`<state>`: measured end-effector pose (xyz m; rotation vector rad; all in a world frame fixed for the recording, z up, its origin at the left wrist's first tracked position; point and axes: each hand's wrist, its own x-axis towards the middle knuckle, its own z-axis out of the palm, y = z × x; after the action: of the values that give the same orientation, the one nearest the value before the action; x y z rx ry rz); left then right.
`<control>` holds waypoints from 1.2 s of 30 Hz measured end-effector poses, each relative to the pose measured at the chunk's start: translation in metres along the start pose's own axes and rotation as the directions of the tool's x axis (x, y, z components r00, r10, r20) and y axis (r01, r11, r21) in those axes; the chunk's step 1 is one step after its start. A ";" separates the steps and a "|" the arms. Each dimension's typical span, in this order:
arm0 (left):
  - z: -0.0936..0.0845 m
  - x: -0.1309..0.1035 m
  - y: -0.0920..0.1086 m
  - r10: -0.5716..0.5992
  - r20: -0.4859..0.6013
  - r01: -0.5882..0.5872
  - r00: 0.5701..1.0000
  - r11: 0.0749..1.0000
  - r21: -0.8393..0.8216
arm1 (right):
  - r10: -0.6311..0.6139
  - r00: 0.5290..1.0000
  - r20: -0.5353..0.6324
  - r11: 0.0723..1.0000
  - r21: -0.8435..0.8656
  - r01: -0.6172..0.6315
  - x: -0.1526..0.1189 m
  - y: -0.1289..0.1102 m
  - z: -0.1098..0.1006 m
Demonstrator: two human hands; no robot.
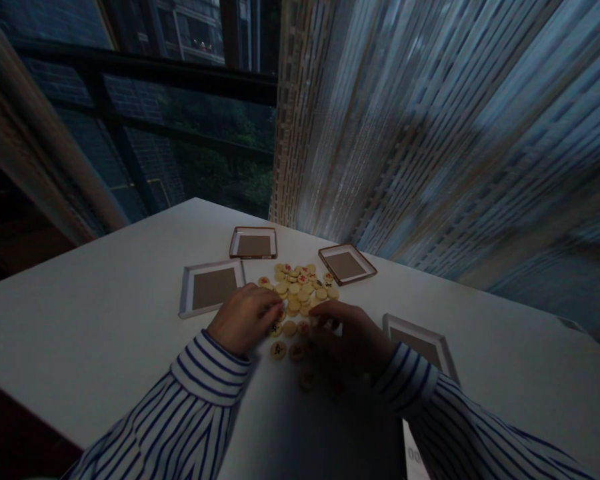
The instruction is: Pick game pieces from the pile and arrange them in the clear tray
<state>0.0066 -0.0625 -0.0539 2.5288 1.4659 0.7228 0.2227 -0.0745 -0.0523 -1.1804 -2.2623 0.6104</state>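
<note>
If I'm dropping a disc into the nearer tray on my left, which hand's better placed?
Probably your left hand: it's right beside that tray, at the edge of the disc pile. Your right hand is across the pile, farther from it.

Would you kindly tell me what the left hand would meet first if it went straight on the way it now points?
Most likely the left hand would meet the pale yellow round pieces clustered right beside it; whether it already touches some is hard to tell.
</note>
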 end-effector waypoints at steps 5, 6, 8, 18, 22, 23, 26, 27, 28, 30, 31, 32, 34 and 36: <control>0.003 0.000 -0.001 0.008 -0.007 -0.008 1.000 1.000 -0.018 | -0.006 1.000 -0.015 0.994 0.113 0.008 -0.004 0.008 -0.001; 0.003 0.000 -0.001 0.012 -0.008 -0.012 1.000 1.000 -0.018 | -0.021 1.000 -0.021 0.992 0.121 0.023 -0.004 0.008 -0.001; 0.003 0.000 -0.001 0.022 -0.013 -0.022 1.000 1.000 -0.018 | -0.051 0.998 -0.043 0.991 0.123 0.056 -0.004 0.007 -0.001; 0.003 0.000 0.000 0.064 -0.033 -0.065 0.997 0.998 -0.027 | -0.155 0.984 -0.091 0.980 0.111 0.165 -0.005 0.011 -0.001; 0.003 0.001 0.002 0.077 -0.072 -0.083 0.994 0.993 -0.085 | -0.177 0.975 -0.132 0.974 0.117 0.193 -0.006 0.014 0.000; 0.004 0.001 0.004 0.074 -0.081 -0.083 0.994 0.990 -0.115 | -0.183 0.972 -0.150 0.972 0.119 0.202 -0.006 0.013 0.000; 0.007 -0.001 0.010 0.019 -0.100 -0.044 0.995 0.967 -0.250 | -0.216 0.959 -0.182 0.964 0.114 0.239 -0.006 0.010 -0.001; 0.008 -0.001 0.013 -0.020 -0.102 -0.013 0.995 0.950 -0.312 | -0.225 0.955 -0.192 0.963 0.108 0.248 -0.006 0.009 -0.001; 0.010 -0.002 0.017 -0.068 -0.095 0.026 0.993 0.923 -0.384 | -0.228 0.952 -0.204 0.963 0.099 0.252 -0.005 0.006 -0.002; 0.012 -0.002 0.024 -0.174 -0.038 0.124 0.984 0.821 -0.558 | -0.233 0.943 -0.238 0.963 0.078 0.257 -0.005 0.002 -0.003; 0.013 -0.002 0.027 -0.215 0.020 0.176 0.976 0.743 -0.646 | -0.234 0.940 -0.249 0.964 0.070 0.258 -0.005 -0.001 -0.003; 0.013 -0.002 0.030 -0.248 0.069 0.219 0.966 0.652 -0.726 | -0.238 0.937 -0.257 0.963 0.062 0.262 -0.005 -0.004 -0.004; 0.013 -0.001 0.035 -0.283 0.157 0.281 0.946 0.479 -0.832 | -0.253 0.931 -0.262 0.961 0.043 0.273 -0.005 -0.009 -0.004; 0.012 0.000 0.037 -0.296 0.218 0.316 0.930 0.342 -0.885 | -0.276 0.925 -0.261 0.956 0.026 0.292 -0.005 -0.013 -0.004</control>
<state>0.0412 -0.0802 -0.0520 1.3274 0.9998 1.0375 0.2195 -0.0853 -0.0430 -0.8239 -2.1211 0.3908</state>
